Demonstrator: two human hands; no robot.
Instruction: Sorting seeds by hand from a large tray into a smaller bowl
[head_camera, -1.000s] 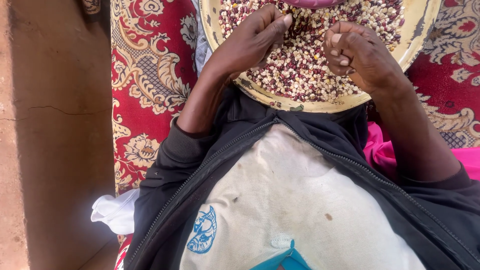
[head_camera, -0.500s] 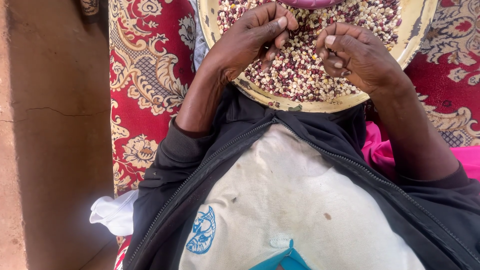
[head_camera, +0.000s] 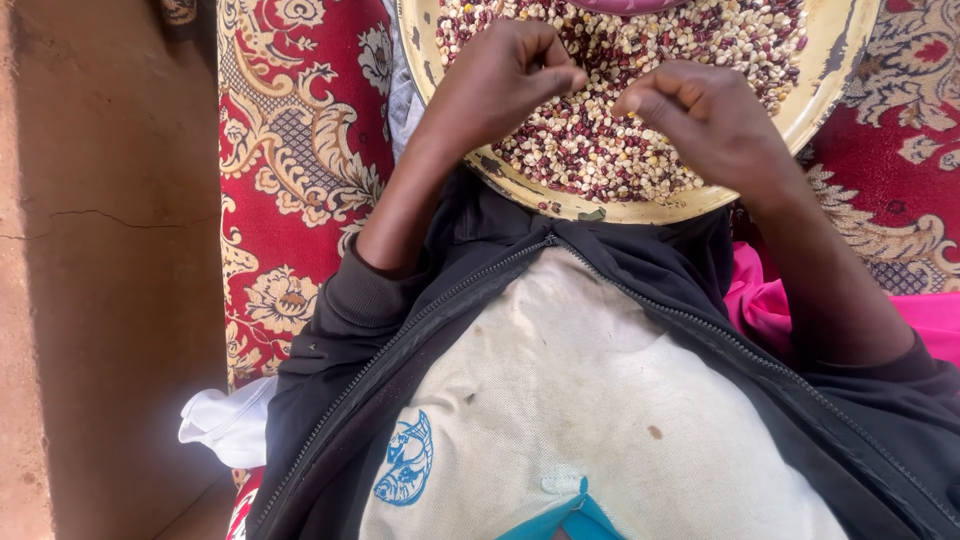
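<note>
A round yellow tray rests on my lap, filled with a layer of mixed white, red and dark maize kernels. My left hand is curled loosely over the kernels on the left side of the tray, fingers bent inward. My right hand hovers over the right side, also curled, with fingertips pinched together. The two hands sit close, knuckles almost facing each other. Whether either hand encloses kernels is hidden by the fingers. A pink rim shows at the tray's far edge.
I sit on a red seat with gold floral pattern. A brown earthen wall or floor fills the left. A white cloth lies beside my hip. Pink fabric shows at my right side.
Both hands have curled tighter and drawn closer together over the kernels. The view has shifted slightly, showing a bit more of the tray.
</note>
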